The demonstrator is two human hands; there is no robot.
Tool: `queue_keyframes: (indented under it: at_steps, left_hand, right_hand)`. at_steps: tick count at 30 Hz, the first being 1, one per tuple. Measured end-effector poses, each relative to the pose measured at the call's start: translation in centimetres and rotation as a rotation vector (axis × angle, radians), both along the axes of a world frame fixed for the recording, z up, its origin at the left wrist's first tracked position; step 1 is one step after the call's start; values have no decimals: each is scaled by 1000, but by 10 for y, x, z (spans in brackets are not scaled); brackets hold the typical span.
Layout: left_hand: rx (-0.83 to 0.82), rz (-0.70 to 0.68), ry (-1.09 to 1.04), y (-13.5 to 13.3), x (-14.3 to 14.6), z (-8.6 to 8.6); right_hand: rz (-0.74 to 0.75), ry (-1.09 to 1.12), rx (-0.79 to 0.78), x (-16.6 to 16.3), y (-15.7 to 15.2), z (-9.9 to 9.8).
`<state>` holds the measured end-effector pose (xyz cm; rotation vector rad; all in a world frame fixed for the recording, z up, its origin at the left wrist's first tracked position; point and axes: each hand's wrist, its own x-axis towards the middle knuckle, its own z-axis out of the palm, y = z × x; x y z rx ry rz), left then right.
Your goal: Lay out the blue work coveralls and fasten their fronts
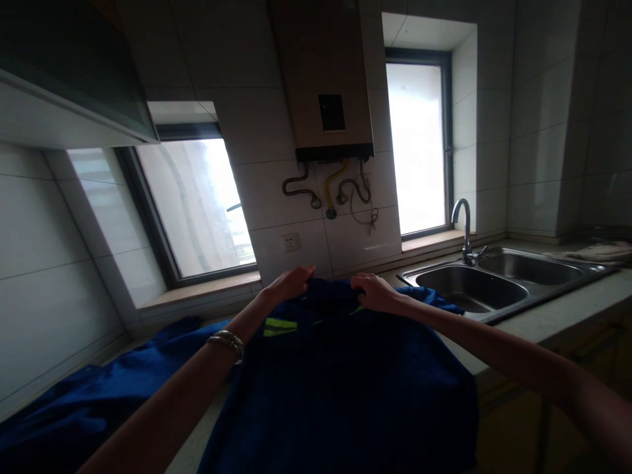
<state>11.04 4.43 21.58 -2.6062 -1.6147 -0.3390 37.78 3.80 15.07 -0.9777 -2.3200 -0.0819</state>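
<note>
A dark blue jacket (345, 382) with yellow-green strips hangs over the counter's front edge, its upper end raised toward the wall. At the left of its collar, my left hand (291, 283) is closed on the cloth; a silvery bracelet circles that wrist. My right hand (376, 293) grips the collar's other side, fingers curled into the fabric. One sleeve spreads right, close to the sink. More blue cloth (123, 375) lies on the counter at the left; whether it belongs to the same garment I cannot tell. Dim light hides the jacket's lower details.
A double-bowl steel sink (474, 286) with a curved faucet (464, 227) is set in the counter (553, 316) at right. Above hangs a water heater (326, 85) with pipes, near a wall socket (291, 242). A cabinet (74, 85) juts out upper left. Folded cloth (592, 253) lies far right.
</note>
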Motion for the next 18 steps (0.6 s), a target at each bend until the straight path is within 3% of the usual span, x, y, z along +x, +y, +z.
queue_keyframes:
  at_steps: [3,5,12,16,18]
  left_hand:
    - [146,125,8,5,-11,-2]
    - [139,169,-6,10,-20,-3]
    - [-209,95,-56,-2,-43,-8]
    - [-498,112,-109,-16,-55,-10]
    - [-535,206,-106,-14,-60,-13]
  right_hand:
    - [-25,17,25,-1,-2,2]
    - [-55,32,23,0,1,2]
    - [-176,41,-70,6,18,-11]
    - [-111,139,-426,6,23,-21]
    - [-40,210,-686,5,24,-24]
